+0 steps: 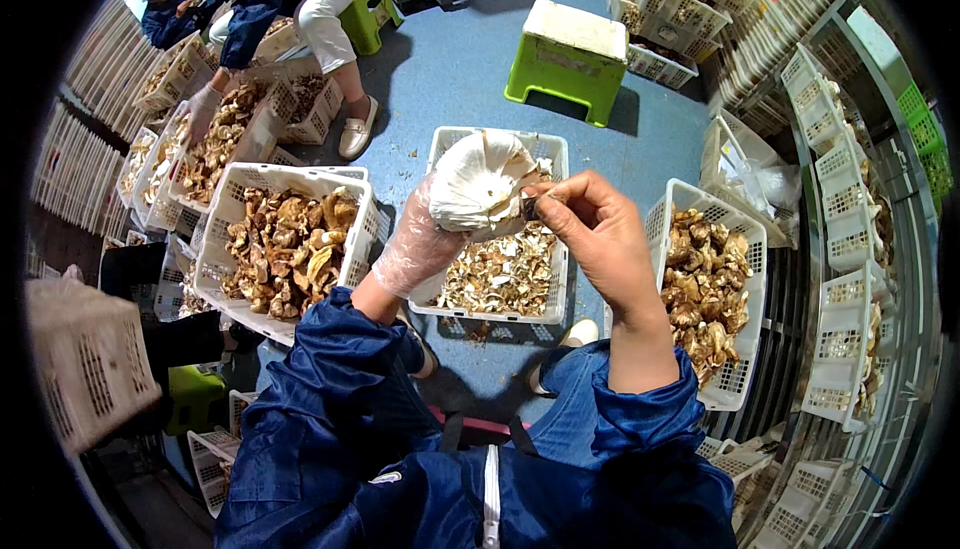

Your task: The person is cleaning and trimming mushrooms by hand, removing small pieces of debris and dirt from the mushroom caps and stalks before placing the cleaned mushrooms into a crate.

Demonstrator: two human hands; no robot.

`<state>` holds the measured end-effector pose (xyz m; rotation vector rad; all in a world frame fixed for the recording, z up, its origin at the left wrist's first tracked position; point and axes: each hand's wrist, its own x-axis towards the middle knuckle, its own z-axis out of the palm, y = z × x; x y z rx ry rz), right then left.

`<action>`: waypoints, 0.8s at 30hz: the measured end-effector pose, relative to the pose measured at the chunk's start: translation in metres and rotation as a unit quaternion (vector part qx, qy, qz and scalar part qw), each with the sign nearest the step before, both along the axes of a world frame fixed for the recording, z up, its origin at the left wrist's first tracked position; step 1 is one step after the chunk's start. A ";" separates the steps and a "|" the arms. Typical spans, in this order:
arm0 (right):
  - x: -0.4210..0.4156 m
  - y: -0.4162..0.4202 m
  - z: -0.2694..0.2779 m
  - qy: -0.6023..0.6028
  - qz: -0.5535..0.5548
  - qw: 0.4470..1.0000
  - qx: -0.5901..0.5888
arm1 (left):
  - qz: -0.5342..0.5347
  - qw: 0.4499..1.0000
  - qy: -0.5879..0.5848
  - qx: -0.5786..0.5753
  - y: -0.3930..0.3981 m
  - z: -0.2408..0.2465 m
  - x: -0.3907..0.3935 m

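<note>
My left hand, in a clear plastic glove, holds a large pale mushroom with its whitish, ridged face turned up. At the mushroom's right edge is my bare right hand, thumb and fingertips pinched together. A small dark piece shows at those fingertips; whether it is a blade or a bit of mushroom, I cannot tell. Below both hands, a white plastic crate on the floor holds many pale and brown mushroom trimmings. The mushroom and my hands hide part of this crate.
Crates of brown mushrooms stand left and right. A green stool is ahead. At upper left, a co-worker's gloved hand reaches into a mushroom crate. Crates line a rack at right. A blurred crate is far left.
</note>
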<state>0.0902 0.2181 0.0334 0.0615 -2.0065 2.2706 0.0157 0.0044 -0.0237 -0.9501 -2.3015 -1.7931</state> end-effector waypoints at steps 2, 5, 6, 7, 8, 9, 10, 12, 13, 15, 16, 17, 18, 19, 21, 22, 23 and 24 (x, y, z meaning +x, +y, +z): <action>0.001 -0.002 0.000 0.005 0.004 1.000 0.026 | 0.002 1.000 -0.014 0.008 -0.001 0.002 0.001; 0.002 -0.001 -0.002 0.010 -0.001 0.997 0.071 | -0.015 0.999 -0.043 0.021 0.002 0.010 0.004; 0.002 -0.001 -0.002 0.006 -0.002 0.997 0.072 | -0.016 0.999 -0.033 0.011 0.002 0.010 0.004; 0.003 -0.002 -0.002 0.002 -0.004 0.997 0.073 | -0.017 1.000 -0.022 0.000 0.002 0.010 0.004; 0.003 -0.002 -0.003 0.013 -0.012 0.996 0.082 | -0.018 1.000 -0.012 -0.010 0.002 0.009 0.004; 0.003 -0.002 -0.003 0.025 -0.019 0.995 0.090 | -0.016 1.000 -0.006 -0.007 0.002 0.008 0.004; 0.003 -0.003 -0.004 0.036 -0.026 0.994 0.099 | -0.015 1.000 0.000 -0.005 0.004 0.006 0.004; 0.005 -0.003 -0.001 0.035 -0.042 0.991 0.123 | -0.012 1.000 0.012 -0.015 0.005 0.002 0.003; 0.006 -0.003 0.001 0.034 -0.049 0.989 0.135 | -0.010 0.999 0.017 -0.028 0.005 0.001 0.002; 0.004 0.002 -0.001 0.011 -0.038 0.994 0.097 | -0.008 0.999 0.012 -0.032 0.007 0.001 0.002; 0.004 0.004 -0.001 0.000 -0.033 0.996 0.079 | -0.006 1.000 0.002 -0.024 0.009 0.001 0.003; 0.003 0.005 0.000 0.011 -0.029 0.997 0.068 | -0.004 1.000 -0.009 -0.015 0.011 0.002 0.003; 0.003 0.002 0.000 0.021 -0.023 0.998 0.057 | -0.010 1.000 -0.015 -0.014 0.010 0.000 0.002; 0.003 0.000 0.001 0.032 -0.016 0.998 0.046 | -0.015 1.000 -0.021 -0.012 0.008 -0.002 0.001; 0.001 -0.003 0.002 0.036 -0.019 0.993 0.109 | -0.024 0.999 -0.046 0.005 0.003 -0.006 -0.001; -0.001 -0.006 0.003 0.041 -0.016 0.989 0.140 | -0.028 0.997 -0.064 0.020 0.004 -0.008 0.000; 0.005 -0.004 0.007 0.019 -0.031 0.984 0.174 | -0.030 0.996 -0.082 0.036 0.005 -0.010 0.001; 0.004 -0.007 0.010 0.032 -0.037 0.983 0.180 | -0.035 0.998 -0.044 -0.004 0.001 0.003 0.004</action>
